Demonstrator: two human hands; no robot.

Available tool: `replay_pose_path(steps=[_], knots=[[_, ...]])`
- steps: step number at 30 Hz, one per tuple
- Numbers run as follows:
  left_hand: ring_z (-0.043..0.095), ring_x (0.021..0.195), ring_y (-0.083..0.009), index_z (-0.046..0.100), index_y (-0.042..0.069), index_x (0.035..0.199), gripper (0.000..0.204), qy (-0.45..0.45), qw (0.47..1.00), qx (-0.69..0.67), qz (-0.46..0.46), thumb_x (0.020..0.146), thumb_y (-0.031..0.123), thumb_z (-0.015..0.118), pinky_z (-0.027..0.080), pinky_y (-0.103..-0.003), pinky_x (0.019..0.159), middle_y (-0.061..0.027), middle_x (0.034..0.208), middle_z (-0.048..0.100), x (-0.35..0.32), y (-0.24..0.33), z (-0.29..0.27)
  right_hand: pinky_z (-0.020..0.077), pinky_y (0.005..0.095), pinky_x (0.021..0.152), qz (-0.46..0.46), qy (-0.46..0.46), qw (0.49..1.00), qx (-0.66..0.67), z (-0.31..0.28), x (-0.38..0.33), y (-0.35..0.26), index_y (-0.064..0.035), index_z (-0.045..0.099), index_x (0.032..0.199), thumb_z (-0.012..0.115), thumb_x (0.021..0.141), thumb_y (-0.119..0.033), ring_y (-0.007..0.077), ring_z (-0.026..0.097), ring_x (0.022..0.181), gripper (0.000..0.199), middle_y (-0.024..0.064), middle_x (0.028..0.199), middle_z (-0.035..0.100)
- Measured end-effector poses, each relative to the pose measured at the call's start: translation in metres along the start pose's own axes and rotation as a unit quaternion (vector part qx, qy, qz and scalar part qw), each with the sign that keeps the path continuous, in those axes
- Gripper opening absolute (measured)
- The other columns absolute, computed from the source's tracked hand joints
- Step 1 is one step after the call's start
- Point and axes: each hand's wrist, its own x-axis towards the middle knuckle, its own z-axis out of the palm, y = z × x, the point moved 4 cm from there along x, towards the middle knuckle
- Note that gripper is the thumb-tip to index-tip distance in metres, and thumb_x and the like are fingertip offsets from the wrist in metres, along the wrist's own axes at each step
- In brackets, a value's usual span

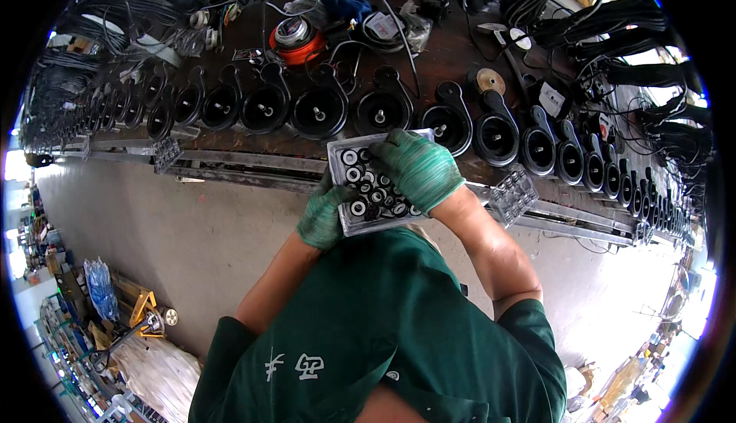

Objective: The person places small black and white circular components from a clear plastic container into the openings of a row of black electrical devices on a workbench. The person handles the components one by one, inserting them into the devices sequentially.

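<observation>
left hand [322,216] in a green glove cups the lower left corner of the clear plastic tray [373,181], fingers curled under it — held at chest height before the bench edge. the tray looks light and flexible; the small round bearings [360,189] in it look dense and loose, so support from below. right hand [416,168] lies on top, fingers bent over the bearings. behind: row of black housings [318,112], empty tray [512,197] at right.

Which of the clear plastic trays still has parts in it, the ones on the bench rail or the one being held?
The held clear tray, under both gloved hands, carries round ring parts.
</observation>
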Motion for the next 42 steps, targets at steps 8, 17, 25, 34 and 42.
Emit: replay_pose_path(steps=[8, 17, 25, 34, 42], knots=[[0.063, 0.125, -0.0336, 0.039, 0.005, 0.154, 0.072, 0.001, 1.0, -0.002, -0.019, 0.085, -0.002, 0.06, 0.058, -0.047, 0.105, -0.0186, 0.139, 0.059, 0.007, -0.011, 0.022, 0.0569, 0.0391, 0.082, 0.034, 0.082, 0.979, 0.182, -0.029, -0.028, 0.023, -0.0107, 0.077, 0.111, 0.075, 0.089, -0.015, 0.0301, 0.069, 0.097, 0.022, 0.0101, 0.104, 0.069], [0.066, 0.122, -0.0353, 0.04, 0.003, 0.152, 0.072, 0.02, 0.998, 0.015, -0.053, 0.082, 0.0, 0.058, 0.06, -0.05, 0.103, -0.0212, 0.139, 0.06, 0.019, -0.043, 0.036, 0.0587, 0.0391, 0.083, 0.163, 0.103, 0.925, 0.328, -0.056, -0.071, 0.076, -0.0052, 0.074, 0.111, 0.073, 0.093, -0.012, 0.0293, 0.072, 0.093, 0.019, 0.0138, 0.104, 0.073], [0.068, 0.119, -0.0345, 0.045, 0.002, 0.148, 0.069, 0.056, 0.998, 0.0, -0.013, 0.082, 0.005, 0.065, 0.061, -0.049, 0.1, -0.0191, 0.136, 0.063, 0.014, -0.077, 0.035, 0.0533, 0.029, 0.076, 0.401, 0.065, 0.839, 0.362, -0.035, -0.131, 0.226, -0.0008, 0.069, 0.121, 0.066, 0.103, -0.016, 0.0132, 0.065, 0.081, 0.023, 0.0045, 0.095, 0.074], [0.068, 0.118, -0.0329, 0.046, -0.001, 0.148, 0.068, 0.085, 0.996, 0.04, -0.002, 0.082, 0.004, 0.063, 0.061, -0.046, 0.101, -0.0192, 0.135, 0.064, 0.002, -0.079, 0.042, 0.0547, 0.0297, 0.081, 0.378, -0.044, 0.876, 0.296, -0.023, -0.114, 0.254, -0.0004, 0.07, 0.126, 0.067, 0.102, -0.015, 0.0145, 0.067, 0.087, 0.029, 0.0091, 0.105, 0.077], [0.068, 0.119, -0.0344, 0.046, -0.002, 0.147, 0.071, 0.07, 0.997, 0.027, 0.0, 0.081, 0.009, 0.068, 0.059, -0.049, 0.103, -0.0203, 0.137, 0.063, 0.005, -0.073, 0.029, 0.0553, 0.0312, 0.082, 0.449, -0.031, 0.838, 0.308, -0.042, -0.115, 0.233, 0.0009, 0.07, 0.124, 0.068, 0.101, -0.015, 0.0153, 0.067, 0.087, 0.028, 0.0097, 0.104, 0.076]])
